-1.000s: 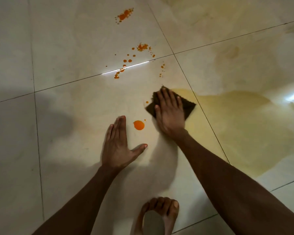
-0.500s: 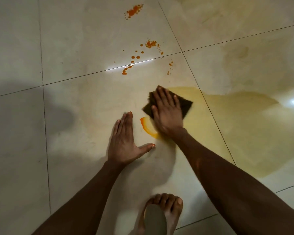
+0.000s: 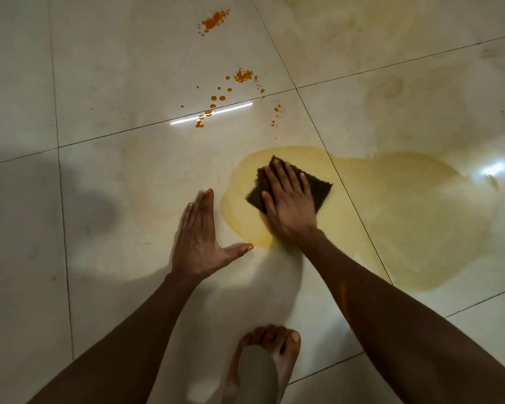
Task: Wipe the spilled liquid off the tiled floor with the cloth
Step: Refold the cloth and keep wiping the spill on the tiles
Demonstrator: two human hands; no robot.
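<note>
Under the right hand (image 3: 289,208), fingers spread and pressed flat, the dark cloth (image 3: 321,188) lies on the tiled floor (image 3: 114,68) inside the near edge of a wide yellow film (image 3: 414,217). The left hand (image 3: 200,243) rests flat and spread just beside that edge, holding nothing. Risk: the cloth looks small against the film and may saturate, so strokes would thin and widen the liquid rather than lift it. Orange droplets (image 3: 239,75) farther out remain unwiped. A bare foot (image 3: 274,345) stands near; wet tile could cause slipping.
</note>
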